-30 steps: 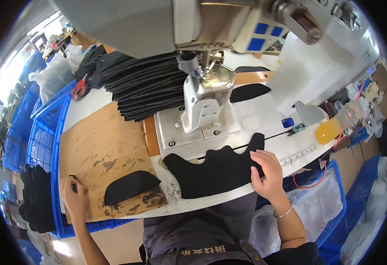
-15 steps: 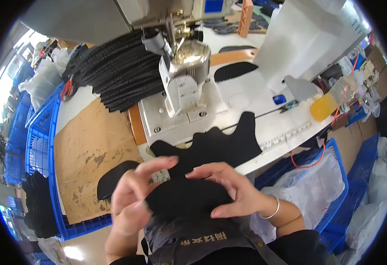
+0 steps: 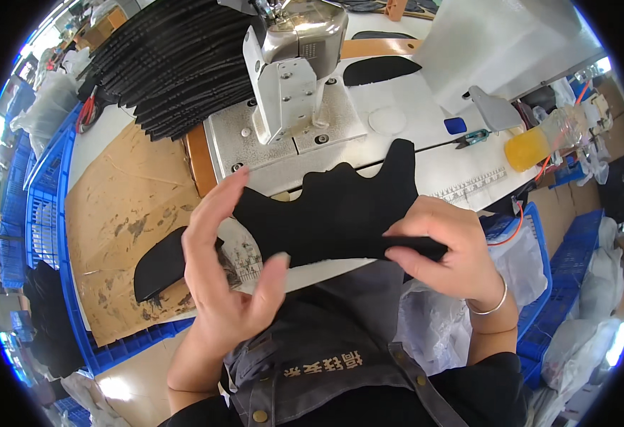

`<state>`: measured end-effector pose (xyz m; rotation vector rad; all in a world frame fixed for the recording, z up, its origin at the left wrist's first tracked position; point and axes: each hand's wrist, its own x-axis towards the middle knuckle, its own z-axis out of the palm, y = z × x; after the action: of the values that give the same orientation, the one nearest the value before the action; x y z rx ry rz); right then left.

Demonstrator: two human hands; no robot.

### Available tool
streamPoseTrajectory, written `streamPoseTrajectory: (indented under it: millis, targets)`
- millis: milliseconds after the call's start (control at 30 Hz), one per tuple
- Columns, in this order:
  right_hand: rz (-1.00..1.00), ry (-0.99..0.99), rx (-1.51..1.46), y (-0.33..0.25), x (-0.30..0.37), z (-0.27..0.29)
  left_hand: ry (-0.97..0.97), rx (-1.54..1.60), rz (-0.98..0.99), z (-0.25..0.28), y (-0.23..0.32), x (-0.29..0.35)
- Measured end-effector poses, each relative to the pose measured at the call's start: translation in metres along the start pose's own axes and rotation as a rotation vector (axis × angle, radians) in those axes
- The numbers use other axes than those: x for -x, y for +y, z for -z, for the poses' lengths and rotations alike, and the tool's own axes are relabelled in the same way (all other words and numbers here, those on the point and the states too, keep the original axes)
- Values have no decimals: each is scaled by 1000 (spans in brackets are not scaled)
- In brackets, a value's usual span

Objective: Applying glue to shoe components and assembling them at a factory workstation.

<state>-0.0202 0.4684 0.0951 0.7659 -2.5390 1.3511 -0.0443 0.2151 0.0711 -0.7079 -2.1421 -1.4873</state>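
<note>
A large black fabric piece [image 3: 333,199] with a wavy far edge lies on the table's near side, in front of the sewing machine [image 3: 290,78]. At its right end, my right hand [image 3: 447,245] pinches a black fabric piece [image 3: 415,246] between thumb and fingers. Where that piece ends against the large black one, I cannot tell. My left hand [image 3: 226,270] is by the large piece's left edge, thumb and fingers spread, holding nothing. Beside it, a smaller rounded black piece [image 3: 161,265] lies on the brown cardboard [image 3: 127,192].
A long stack of black pieces [image 3: 176,60] lies left of the machine. To the right are a rounded black piece [image 3: 379,71], small thread snips [image 3: 474,137], a ruler strip [image 3: 472,185] and a bottle of yellow liquid [image 3: 529,148]. Blue crates [image 3: 564,277] stand at both sides.
My hands have moved apart: the left is opened at the large piece's left edge, the right has gone right. The rounded piece between them no longer shows as before. The view has shifted.
</note>
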Motion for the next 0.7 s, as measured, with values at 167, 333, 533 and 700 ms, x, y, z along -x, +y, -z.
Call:
streamPoseTrajectory:
  millis: [167, 333, 533, 700]
  targets:
    - [37, -266, 47, -9, -19, 12, -548, 53, 36, -5, 10, -24]
    - [-237, -188, -75, 18, -21, 0, -488, -55, 222, -21, -3, -15]
    - [-470, -284, -79, 41, -25, -10, -544, -134, 370, -37, -22, -13]
    - [-490, -307, -48, 42, -25, -14, -618, -185, 440, -41, -24, -14]
